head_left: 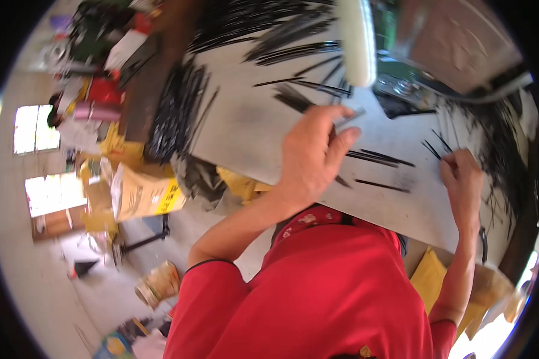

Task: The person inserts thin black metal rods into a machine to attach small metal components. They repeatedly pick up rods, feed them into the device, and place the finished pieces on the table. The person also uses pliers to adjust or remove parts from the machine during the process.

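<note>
My left hand (pixel 314 149) is over the middle of the pale worktable (pixel 239 128), thumb and forefinger closed around a thin greyish piece (pixel 351 117), blurred by motion. Dark strips (pixel 292 97) run up to the back of this hand; whether it also grips them, I cannot tell. At the right, my right hand (pixel 463 173) pinches a couple of thin black strips (pixel 432 148), their ends pointing away from me. Between both hands, several black strips (pixel 380 158) lie flat on the table.
Piles of black strips (pixel 176 110) cover the table's left and far side (pixel 245 21); a tangle of them (pixel 497 143) lies at the right edge. A white lamp tube (pixel 358 42) and a machine (pixel 401 84) stand ahead. A paper sack (pixel 147 194) is at the left.
</note>
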### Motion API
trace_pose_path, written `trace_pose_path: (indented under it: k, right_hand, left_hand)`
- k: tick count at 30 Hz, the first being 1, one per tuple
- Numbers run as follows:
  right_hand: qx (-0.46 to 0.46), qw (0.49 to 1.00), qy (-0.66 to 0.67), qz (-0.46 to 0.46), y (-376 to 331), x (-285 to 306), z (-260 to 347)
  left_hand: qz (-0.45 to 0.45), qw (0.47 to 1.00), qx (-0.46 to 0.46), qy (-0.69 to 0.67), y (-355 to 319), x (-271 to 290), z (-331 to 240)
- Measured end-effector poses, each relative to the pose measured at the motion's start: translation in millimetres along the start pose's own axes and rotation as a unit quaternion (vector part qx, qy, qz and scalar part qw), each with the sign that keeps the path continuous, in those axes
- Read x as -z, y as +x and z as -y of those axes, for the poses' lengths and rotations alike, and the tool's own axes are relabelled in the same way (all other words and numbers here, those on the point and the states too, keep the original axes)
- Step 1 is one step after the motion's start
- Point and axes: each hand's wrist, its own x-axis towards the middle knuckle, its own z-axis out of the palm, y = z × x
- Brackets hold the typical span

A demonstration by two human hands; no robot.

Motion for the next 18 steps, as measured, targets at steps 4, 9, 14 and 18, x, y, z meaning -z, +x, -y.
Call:
trace_pose_path:
  k: [4,9,14,18]
  right_hand:
    - [-0.073,0.997,0.032,0.025,-1,-2,2]
    - [-0.106,0.990,0.087,0.027,-3,-3,-7]
    - [-0.108,0.990,0.084,0.014,-5,1,0]
    - [-0.006,1.000,0.012,0.010,1,0,-8]
  left_hand:
    - [-0.114,0.993,-0.026,-0.005,-39,19,29]
    - [-0.423,0.901,0.097,-0.010,-68,93,93]
    - [-0.517,0.816,0.201,-0.164,-130,107,180]
    - [-0.452,0.846,0.249,-0.130,-158,90,198]
